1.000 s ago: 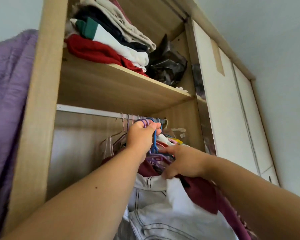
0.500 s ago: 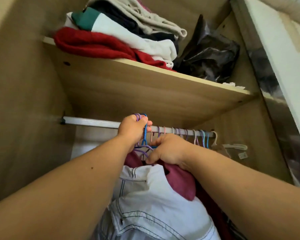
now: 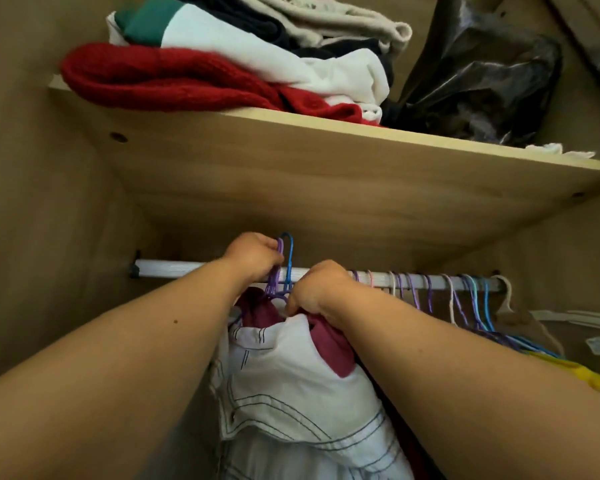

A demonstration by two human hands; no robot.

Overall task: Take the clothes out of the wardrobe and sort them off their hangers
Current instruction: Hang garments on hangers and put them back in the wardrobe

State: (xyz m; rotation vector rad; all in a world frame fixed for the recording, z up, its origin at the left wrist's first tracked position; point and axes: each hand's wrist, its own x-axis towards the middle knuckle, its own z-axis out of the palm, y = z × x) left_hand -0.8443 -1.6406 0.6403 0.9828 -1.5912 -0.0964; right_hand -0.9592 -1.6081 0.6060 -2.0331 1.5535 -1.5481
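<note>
Left hand (image 3: 253, 258) curled round purple and blue wire hanger hooks (image 3: 286, 252) at silver metal rail (image 3: 174, 271), right hand (image 3: 317, 289) at its 4 o'clock pinching maroon fabric garment (image 3: 331, 344), white stitched denim (image 3: 291, 379) at 6 o'clock

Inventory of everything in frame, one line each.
shelf: 1, light wood, above rail
red knit: 1, red, shelf left
folded clothes: about 3, white-green, dark, beige, on red knit
bag: 1, black, shelf right
rail: 1, silver, under shelf
held hangers: few, purple, blue, at rail
rail hangers: many, purple, blue, pale, right
white garment: 1, white, below hands
maroon garment: 1, maroon, behind white garment
yellow item: 1, yellow, far right
left hand: grips held hangers
right hand: grips maroon garment
</note>
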